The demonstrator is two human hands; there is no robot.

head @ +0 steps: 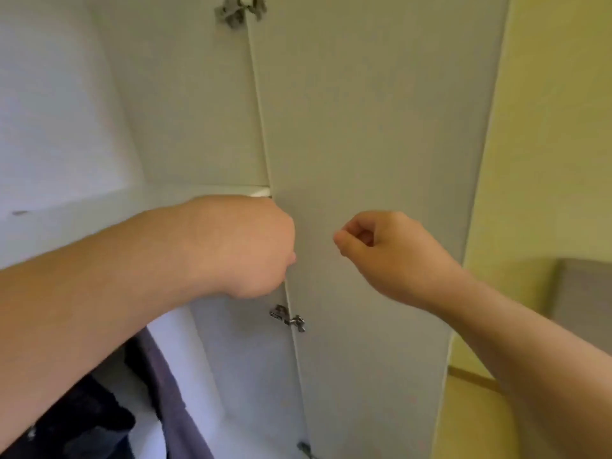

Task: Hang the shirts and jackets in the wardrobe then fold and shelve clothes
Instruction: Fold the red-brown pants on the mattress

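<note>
I stand close to a white wardrobe whose open door (364,127) fills the middle of the view. My left hand (245,246) reaches inside just below a white shelf edge (231,190), by the door's hinge side; its fingers are hidden behind the back of the hand. My right hand (381,250) hovers in front of the door with fingers curled and thumb against the forefinger, and nothing shows in it. A purple-grey garment (172,402) hangs at the lower left beside a dark garment (82,422), both partly hidden by my left forearm.
Metal hinges sit on the door's inner edge, one below my left hand (287,318) and one at the top (240,8). A yellow wall (546,127) lies right of the door, with grey-brown furniture (583,293) low against it.
</note>
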